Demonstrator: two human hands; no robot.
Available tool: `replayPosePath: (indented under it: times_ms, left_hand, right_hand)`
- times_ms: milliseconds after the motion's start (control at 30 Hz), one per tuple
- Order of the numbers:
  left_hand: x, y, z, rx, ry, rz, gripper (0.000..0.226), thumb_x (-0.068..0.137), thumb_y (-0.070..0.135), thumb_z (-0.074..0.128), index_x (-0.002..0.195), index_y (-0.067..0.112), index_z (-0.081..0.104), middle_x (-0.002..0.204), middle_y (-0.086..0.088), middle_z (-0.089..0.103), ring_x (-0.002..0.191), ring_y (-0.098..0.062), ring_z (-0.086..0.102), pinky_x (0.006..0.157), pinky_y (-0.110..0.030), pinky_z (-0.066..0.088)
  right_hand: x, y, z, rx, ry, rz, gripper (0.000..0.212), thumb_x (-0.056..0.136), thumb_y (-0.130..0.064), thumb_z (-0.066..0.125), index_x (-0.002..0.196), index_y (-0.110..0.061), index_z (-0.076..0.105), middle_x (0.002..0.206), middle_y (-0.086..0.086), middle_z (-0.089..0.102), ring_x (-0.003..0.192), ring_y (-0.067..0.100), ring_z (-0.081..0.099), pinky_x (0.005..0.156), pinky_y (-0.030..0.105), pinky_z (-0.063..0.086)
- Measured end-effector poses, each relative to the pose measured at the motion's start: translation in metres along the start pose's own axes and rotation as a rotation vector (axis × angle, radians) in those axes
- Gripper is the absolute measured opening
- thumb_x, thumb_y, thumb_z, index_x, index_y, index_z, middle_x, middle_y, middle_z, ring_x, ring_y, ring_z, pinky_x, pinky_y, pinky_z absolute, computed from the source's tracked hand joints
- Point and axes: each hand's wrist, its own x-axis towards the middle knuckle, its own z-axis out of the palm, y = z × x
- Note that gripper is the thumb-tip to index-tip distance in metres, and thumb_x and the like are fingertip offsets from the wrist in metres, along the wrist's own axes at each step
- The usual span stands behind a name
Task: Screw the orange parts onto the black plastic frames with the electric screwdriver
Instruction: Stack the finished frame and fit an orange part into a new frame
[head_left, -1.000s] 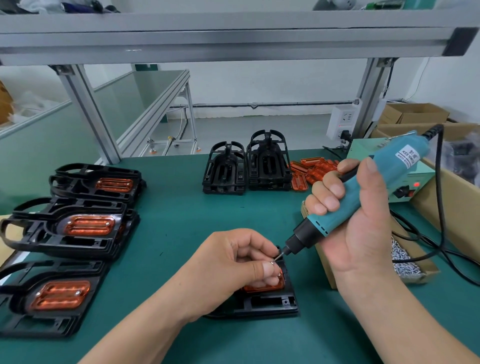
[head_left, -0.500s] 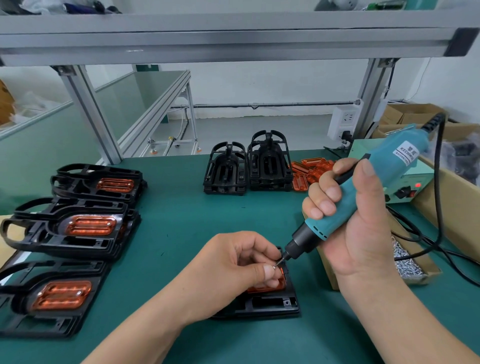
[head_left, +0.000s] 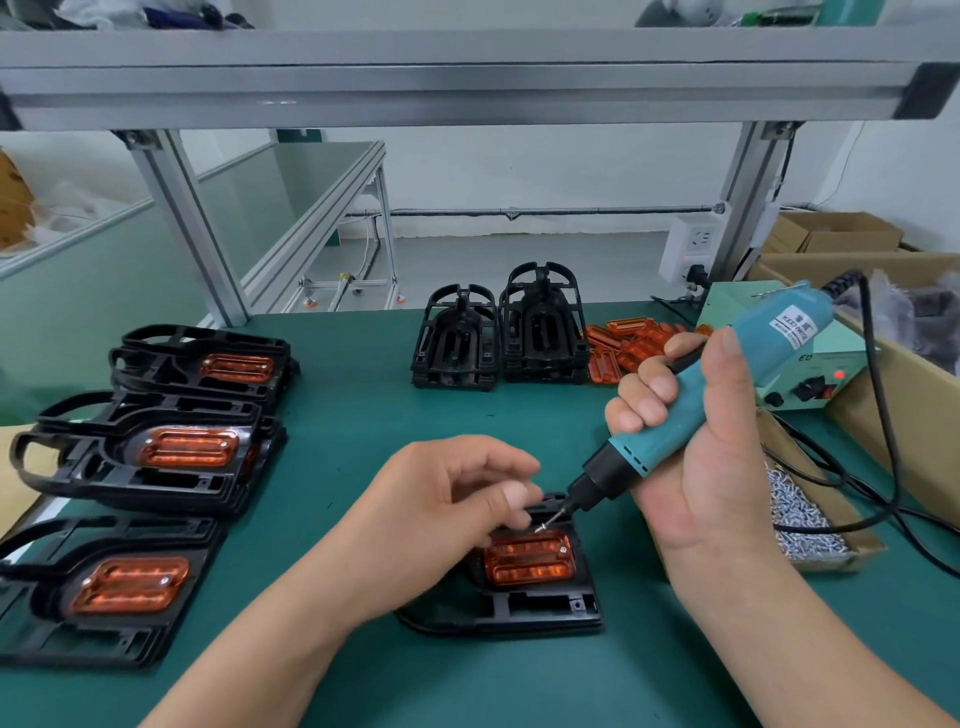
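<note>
Head view: a person is working at a green table (head_left: 363, 415), with both bare hands in the lower middle of the frame.
Right hand (head_left: 696, 452): is wrapping fingers and thumb tightly round the teal electric screwdriver (head_left: 727, 384), holding it slanted with the tip pointing down and left.
Screw (head_left: 540, 529): is sitting on the tip of the bit, just above the upper left corner of the orange part (head_left: 527, 558).
Left hand (head_left: 447, 514): is hanging over the left side of the black frame (head_left: 519, 608), fingers loosely curled and pinching nothing, thumb tip just beside the bit.
Orange part: is lying seated in the black frame at lower centre, with one screw head already showing at its upper right corner.
Left side: three finished frames (head_left: 156, 452) are lying there with orange parts fitted.
Upper centre: two stacks of bare frames (head_left: 457, 338) are standing side by side, with loose orange parts (head_left: 628, 343) piled just to their right.
Right side: a box of screws (head_left: 800, 514) is sitting behind the right hand, a green power box (head_left: 810, 364) is glowing red, and a black cable (head_left: 883, 415) is trailing from the screwdriver.
</note>
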Motion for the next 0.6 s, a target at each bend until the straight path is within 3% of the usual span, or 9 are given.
replayPosePath:
  times_ms: [100,233,300,400,467,600]
  left_hand:
    - [0.003,-0.006,-0.015,0.314,0.195,0.045,0.019,0.093,0.04,0.069,0.11,0.047,0.072,0.098,0.028,0.073,0.079,0.013,0.065,0.071,-0.009,0.046]
    - [0.004,-0.014,-0.028,0.625,0.099,-0.037,0.031,0.091,0.052,0.067,0.12,0.043,0.07,0.106,0.027,0.066,0.103,0.011,0.056,0.084,-0.013,0.043]
    - [0.004,-0.017,-0.028,0.683,0.022,-0.098,0.038,0.089,0.057,0.064,0.123,0.042,0.069,0.107,0.026,0.063,0.105,0.009,0.057,0.091,-0.02,0.047]
    - [0.005,-0.018,-0.027,0.723,-0.052,-0.138,0.036,0.085,0.06,0.06,0.115,0.041,0.07,0.103,0.023,0.061,0.1,0.005,0.058,0.092,-0.027,0.05]
    - [0.007,-0.018,-0.027,0.709,-0.071,-0.15,0.032,0.085,0.058,0.063,0.11,0.041,0.071,0.101,0.021,0.061,0.097,0.003,0.059,0.089,-0.028,0.05]
    - [0.009,-0.018,-0.026,0.653,-0.088,-0.138,0.015,0.088,0.046,0.07,0.098,0.036,0.073,0.088,0.021,0.066,0.084,0.002,0.063,0.071,-0.02,0.047]
  right_hand:
    - [0.0,0.002,0.002,-0.022,-0.016,-0.003,0.026,0.106,-0.043,0.058,0.094,-0.02,0.06,0.073,-0.003,0.047,0.059,0.009,0.045,0.058,0.024,0.046]
    - [-0.003,0.011,0.009,-0.058,-0.054,0.015,0.024,0.106,-0.038,0.055,0.093,-0.019,0.059,0.071,-0.002,0.046,0.057,0.01,0.045,0.057,0.025,0.046]
    - [-0.005,0.017,0.012,-0.088,-0.065,0.041,0.022,0.105,-0.036,0.056,0.093,-0.018,0.06,0.071,0.0,0.046,0.056,0.011,0.046,0.056,0.026,0.045]
    - [-0.007,0.024,0.018,-0.133,-0.111,0.065,0.031,0.093,-0.045,0.08,0.091,-0.019,0.063,0.07,0.0,0.047,0.055,0.012,0.047,0.055,0.026,0.045]
    - [-0.009,0.027,0.021,-0.162,-0.148,0.069,0.041,0.081,-0.051,0.088,0.091,-0.02,0.063,0.07,0.0,0.048,0.055,0.013,0.048,0.055,0.027,0.045]
    - [-0.011,0.032,0.022,-0.188,-0.195,0.077,0.044,0.082,-0.052,0.087,0.093,-0.018,0.061,0.071,0.001,0.049,0.055,0.015,0.049,0.056,0.028,0.046]
